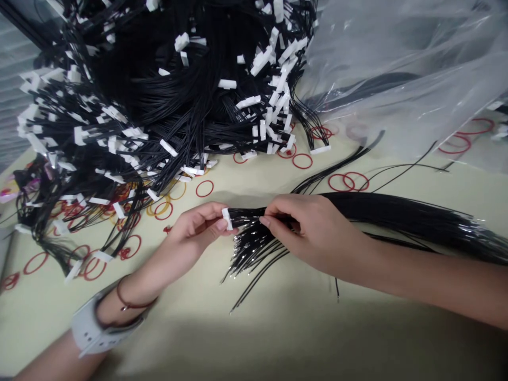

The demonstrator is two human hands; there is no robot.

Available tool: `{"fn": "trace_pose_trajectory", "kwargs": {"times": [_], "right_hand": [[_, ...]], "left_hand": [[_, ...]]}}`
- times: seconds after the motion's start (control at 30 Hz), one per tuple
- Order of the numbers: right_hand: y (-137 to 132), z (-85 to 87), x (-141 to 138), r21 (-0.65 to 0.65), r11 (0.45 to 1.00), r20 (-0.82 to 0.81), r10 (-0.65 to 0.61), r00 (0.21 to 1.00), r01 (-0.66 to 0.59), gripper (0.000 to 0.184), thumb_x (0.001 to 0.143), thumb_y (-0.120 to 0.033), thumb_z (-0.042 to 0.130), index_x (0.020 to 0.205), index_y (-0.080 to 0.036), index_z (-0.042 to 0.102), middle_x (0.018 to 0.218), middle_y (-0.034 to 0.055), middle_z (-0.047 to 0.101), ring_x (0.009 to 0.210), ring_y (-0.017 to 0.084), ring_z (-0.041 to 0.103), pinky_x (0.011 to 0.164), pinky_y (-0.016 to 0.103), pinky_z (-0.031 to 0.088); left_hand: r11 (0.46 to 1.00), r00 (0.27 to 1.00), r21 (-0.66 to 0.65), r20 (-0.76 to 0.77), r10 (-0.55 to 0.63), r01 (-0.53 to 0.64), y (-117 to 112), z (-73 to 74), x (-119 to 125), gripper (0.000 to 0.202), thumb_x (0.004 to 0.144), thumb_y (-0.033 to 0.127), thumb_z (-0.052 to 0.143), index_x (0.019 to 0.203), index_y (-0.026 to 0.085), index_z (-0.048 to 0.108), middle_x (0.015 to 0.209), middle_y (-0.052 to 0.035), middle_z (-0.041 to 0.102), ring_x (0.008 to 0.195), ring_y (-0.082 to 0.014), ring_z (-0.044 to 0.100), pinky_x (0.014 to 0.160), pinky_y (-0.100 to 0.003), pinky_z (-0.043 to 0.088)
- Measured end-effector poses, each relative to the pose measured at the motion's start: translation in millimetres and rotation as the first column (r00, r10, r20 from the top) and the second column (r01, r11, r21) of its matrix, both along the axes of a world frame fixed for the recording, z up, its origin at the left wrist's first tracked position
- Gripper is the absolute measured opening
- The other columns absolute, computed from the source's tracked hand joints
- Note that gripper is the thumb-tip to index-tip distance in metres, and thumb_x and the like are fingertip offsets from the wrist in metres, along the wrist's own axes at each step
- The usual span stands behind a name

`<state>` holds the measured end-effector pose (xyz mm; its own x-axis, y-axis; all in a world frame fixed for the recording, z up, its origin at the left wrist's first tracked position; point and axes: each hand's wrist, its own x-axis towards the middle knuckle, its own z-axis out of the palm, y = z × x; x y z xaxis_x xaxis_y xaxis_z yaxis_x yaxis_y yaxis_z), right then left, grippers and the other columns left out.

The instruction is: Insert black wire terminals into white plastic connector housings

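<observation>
Between the thumb and fingers of my left hand [200,227] is a small white connector housing [227,218], with black wires running from it to the right. My right hand [305,219] is closed in a pinch just right of the connector, over the wires; its fingertips seem to grip a thin black wire. Beneath the right hand lies a bundle of loose black wires [254,246], their shiny metal terminals fanned out toward the lower left. The bundle [397,211] stretches away to the right past my wrist. Part of it is hidden by my right hand.
A large heap of black wire harnesses [170,100] with white connectors fills the back left. Red rubber bands [205,188] are scattered over the pale table [190,328]. A clear plastic bag [397,69] lies at the back right. Several stray wires [400,172] lie in front of it.
</observation>
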<state>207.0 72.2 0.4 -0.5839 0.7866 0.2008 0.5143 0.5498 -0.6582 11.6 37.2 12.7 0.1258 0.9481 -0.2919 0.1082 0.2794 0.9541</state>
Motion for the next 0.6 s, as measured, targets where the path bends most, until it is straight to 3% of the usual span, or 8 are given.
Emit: {"fn": "trace_pose_trajectory", "kwargs": {"times": [0.23,0.6], "right_hand": [[0.5,0.6,0.8,-0.007,1.0,0.016,-0.014,1.0,0.014,0.017,0.083,-0.022,0.047,0.07,-0.016,0.057,0.063,-0.0049,0.056,0.051,0.004,0.041,0.051,0.019,0.028],[3.1,3.4,1.2,-0.028,0.999,0.081,0.036,0.996,-0.033,0.021,0.083,-0.023,0.045,0.069,-0.017,0.06,0.059,-0.0046,0.055,0.048,0.004,0.04,0.049,0.02,0.026]], "left_hand": [[1.0,0.999,0.031,0.044,-0.006,0.004,-0.9,-2.5,-0.7,0.007,0.079,0.007,0.056,0.078,0.013,0.06,0.071,0.0028,0.059,0.07,-0.007,0.056,0.074,-0.018,0.05],[0.996,1.0,0.087,-0.018,0.009,-0.007,-0.7,-1.7,0.6,0.01,0.077,0.007,0.055,0.081,0.014,0.06,0.069,0.004,0.06,0.068,-0.0061,0.057,0.066,-0.013,0.048]]}}
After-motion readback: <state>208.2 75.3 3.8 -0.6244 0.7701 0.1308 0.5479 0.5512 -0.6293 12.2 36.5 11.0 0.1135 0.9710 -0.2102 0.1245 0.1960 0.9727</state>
